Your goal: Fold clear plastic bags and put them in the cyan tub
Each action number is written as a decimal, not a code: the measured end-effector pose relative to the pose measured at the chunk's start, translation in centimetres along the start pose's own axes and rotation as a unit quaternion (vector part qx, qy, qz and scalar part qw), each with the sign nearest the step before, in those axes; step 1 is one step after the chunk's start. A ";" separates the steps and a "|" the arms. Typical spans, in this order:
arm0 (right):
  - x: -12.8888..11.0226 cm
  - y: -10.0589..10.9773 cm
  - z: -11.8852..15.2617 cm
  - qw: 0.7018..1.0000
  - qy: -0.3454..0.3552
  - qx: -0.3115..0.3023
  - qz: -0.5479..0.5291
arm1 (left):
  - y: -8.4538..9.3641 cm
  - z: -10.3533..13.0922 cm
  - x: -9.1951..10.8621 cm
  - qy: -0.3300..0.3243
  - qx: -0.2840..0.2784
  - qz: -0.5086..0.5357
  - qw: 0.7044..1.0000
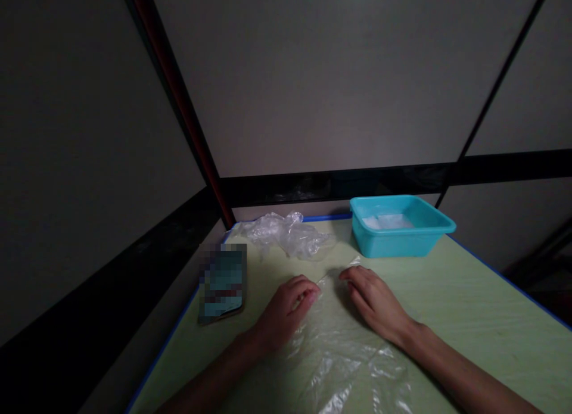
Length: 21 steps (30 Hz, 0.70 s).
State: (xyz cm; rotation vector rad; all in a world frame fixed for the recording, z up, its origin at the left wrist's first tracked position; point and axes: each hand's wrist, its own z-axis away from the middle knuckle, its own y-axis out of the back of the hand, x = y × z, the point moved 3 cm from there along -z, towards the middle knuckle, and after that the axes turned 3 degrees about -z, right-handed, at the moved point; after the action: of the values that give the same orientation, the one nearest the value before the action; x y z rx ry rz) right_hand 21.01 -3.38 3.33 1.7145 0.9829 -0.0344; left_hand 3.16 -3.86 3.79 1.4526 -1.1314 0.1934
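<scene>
Narrow grip: the left hand (286, 311) seems to pinch the clear film (337, 369); whether the right hand (379, 307) holds it, I cannot tell. Film lies at six o'clock on the table (482, 307), likely for two-handed reach. Crumpled plastic (290, 235) at eleven, phone (226, 280) at ten, tub (397, 242) at one leave room.

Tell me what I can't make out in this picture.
All in the head view:
- Phone: pixelation hides its screen.
- Turquoise basin: its near wall hides its floor and part of the white contents.
- Clear plastic sheet: cut off by the bottom edge.
- Left hand, right hand: dim light leaves their grip unclear.
</scene>
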 end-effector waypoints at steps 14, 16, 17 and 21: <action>-0.4 -0.9 -0.3 0.988 0.063 -0.129 0.054 | -1.0 0.2 -0.1 -0.089 0.004 -0.180 0.980; 0.4 -0.7 -0.4 0.990 0.039 -0.116 0.068 | -1.0 0.3 -0.1 -0.084 0.009 -0.178 0.980; 0.8 -0.6 -0.4 0.991 0.027 -0.111 0.072 | -0.9 0.3 -0.2 -0.079 0.015 -0.178 0.981; 2.0 -0.7 -0.2 0.992 -0.007 -0.102 0.070 | -0.7 0.3 -0.7 -0.050 0.040 -0.193 0.979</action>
State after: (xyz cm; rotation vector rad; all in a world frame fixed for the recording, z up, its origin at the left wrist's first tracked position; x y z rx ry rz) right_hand 21.79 -2.03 1.96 1.5889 0.8244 0.1418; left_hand 3.13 -3.92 2.81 1.7393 -0.9071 -0.1083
